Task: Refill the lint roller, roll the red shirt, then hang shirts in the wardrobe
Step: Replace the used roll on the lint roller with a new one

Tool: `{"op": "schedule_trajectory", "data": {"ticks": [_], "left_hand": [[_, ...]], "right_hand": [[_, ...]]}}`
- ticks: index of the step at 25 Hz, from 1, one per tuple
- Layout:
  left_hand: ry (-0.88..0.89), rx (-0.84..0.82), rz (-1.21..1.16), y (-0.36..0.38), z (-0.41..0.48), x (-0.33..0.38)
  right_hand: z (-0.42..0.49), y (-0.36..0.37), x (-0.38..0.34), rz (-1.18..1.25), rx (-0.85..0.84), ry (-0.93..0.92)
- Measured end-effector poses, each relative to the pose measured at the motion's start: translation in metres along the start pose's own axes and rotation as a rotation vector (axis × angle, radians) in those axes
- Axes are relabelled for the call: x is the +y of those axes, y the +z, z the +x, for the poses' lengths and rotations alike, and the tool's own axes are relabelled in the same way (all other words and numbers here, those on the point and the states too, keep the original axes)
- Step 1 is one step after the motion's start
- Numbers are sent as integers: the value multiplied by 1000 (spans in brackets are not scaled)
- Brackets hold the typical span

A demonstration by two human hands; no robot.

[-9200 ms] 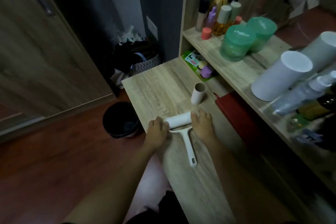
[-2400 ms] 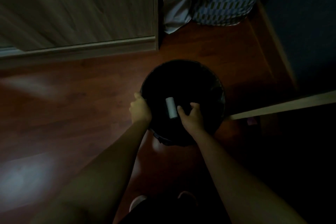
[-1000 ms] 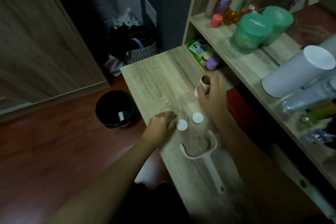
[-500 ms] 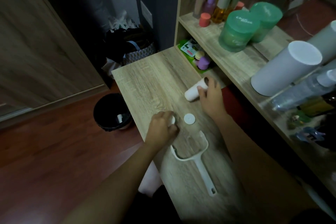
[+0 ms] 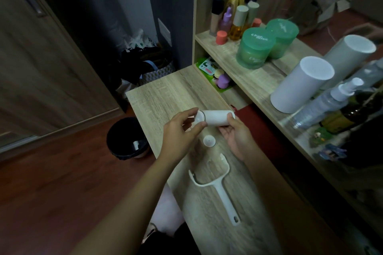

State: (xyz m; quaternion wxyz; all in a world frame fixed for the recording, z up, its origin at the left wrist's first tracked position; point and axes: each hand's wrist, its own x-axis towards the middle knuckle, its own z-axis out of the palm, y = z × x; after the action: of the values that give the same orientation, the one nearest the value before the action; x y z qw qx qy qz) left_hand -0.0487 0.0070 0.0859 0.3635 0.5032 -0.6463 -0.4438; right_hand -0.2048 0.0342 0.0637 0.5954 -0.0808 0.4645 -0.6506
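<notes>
Above the wooden table (image 5: 165,97) my right hand (image 5: 236,134) grips a white refill roll (image 5: 217,117), held level. My left hand (image 5: 182,128) pinches a white end cap (image 5: 199,115) against the roll's left end. A second white end cap (image 5: 209,141) lies on the table just below the roll. The empty white roller handle (image 5: 219,188) with its forked frame lies nearer to me on the table. A red shirt (image 5: 251,116) shows at the table's right edge, under the shelf.
A black bin (image 5: 126,138) with the old roll inside stands on the floor left of the table. The shelf (image 5: 259,80) on the right carries bottles, green jars (image 5: 256,47) and a white cylinder (image 5: 300,85). A wardrobe door (image 5: 41,58) is at left.
My right hand lifted the refill roll off the table and turned it level. My left hand picked up one end cap and brought it to the roll's left end.
</notes>
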Motion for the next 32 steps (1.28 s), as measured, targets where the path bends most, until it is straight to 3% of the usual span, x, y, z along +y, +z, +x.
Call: {"op": "schedule_trajectory", "data": {"ticks": [11, 15, 18, 21, 23, 29, 32], "left_hand": [[36, -69, -86, -5, -1, -1], [41, 60, -57, -7, 4, -5], [-18, 192, -102, -12, 10, -4], [-192, 290, -245, -22, 17, -11], [-289, 317, -364, -26, 20, -17], [-392, 396, -602, -31, 22, -17], [-455, 404, -688, -34, 24, -12]], "right_hand": [[-1, 9, -6, -55, -85, 28], [-1, 15, 3, -167, -166, -8], [4, 11, 6, -482, -176, -45], [19, -14, 25, -1307, -155, -226], [27, -27, 39, -1698, -205, -229], [36, -30, 61, -2024, -184, -251], [33, -27, 59, -1768, -97, -282]]}}
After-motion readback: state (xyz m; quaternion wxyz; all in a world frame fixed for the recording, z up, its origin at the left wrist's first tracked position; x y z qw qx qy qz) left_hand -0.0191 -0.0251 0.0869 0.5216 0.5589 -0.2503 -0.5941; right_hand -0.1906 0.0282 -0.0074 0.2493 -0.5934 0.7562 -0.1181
